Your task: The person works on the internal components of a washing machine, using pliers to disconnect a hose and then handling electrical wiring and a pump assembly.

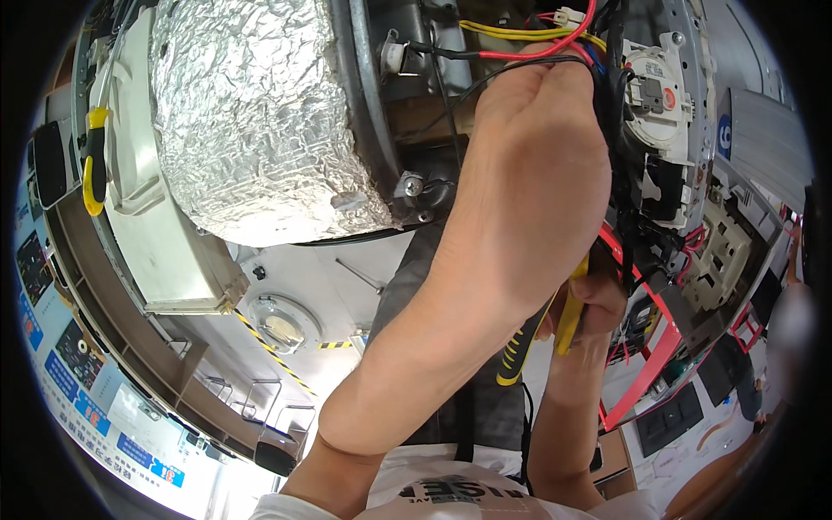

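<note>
My left forearm crosses the middle of the view up to an opened appliance. There my left hand [544, 82] reaches in among red, yellow and black wires [529, 54]; its fingers are hidden. Lower right, beneath that forearm, my right hand [598, 305] is closed around pliers with yellow and black handles [569, 322]. The forearm hides the jaws, and part of a handle shows on its other side. Left of my left hand lies a large part wrapped in crinkled silver foil [251, 113].
A screwdriver [95, 165] with a yellow and black handle lies at the far left, by a white panel [165, 234]. At right are a round white plastic part [657, 100] and a red frame bar [646, 373]. A round porthole-like part [282, 325] lies below, near yellow-black striped tape [273, 351].
</note>
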Motion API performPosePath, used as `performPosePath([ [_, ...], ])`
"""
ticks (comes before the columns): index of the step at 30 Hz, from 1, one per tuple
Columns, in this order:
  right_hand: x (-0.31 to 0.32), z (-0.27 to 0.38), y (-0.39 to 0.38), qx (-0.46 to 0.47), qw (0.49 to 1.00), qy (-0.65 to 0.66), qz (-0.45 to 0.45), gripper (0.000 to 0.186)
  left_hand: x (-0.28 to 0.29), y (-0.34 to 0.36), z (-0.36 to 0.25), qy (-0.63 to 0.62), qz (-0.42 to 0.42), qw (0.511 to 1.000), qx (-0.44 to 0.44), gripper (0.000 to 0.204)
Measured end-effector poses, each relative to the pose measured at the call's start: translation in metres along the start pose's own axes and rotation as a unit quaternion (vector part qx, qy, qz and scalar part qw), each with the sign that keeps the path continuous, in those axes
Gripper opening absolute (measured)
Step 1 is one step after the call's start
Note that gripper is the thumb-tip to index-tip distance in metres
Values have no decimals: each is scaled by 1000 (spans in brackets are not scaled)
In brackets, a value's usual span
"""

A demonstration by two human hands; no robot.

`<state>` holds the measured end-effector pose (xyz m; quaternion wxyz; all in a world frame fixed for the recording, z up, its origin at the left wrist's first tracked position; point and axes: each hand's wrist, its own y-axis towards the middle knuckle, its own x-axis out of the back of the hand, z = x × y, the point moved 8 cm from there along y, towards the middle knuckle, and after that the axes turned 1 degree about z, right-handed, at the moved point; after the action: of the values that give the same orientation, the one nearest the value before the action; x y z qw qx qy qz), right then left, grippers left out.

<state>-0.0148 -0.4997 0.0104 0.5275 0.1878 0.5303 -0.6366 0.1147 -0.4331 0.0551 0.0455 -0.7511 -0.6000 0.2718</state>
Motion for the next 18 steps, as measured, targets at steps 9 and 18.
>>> performPosePath([
  [9,1,-6,9,-90,981,115,130,62,7,-5,17,-92,-62,986,122,22],
  [18,8,-15,20,-152,974,92,140,65,16,-8,13,-109,-98,981,124,33],
])
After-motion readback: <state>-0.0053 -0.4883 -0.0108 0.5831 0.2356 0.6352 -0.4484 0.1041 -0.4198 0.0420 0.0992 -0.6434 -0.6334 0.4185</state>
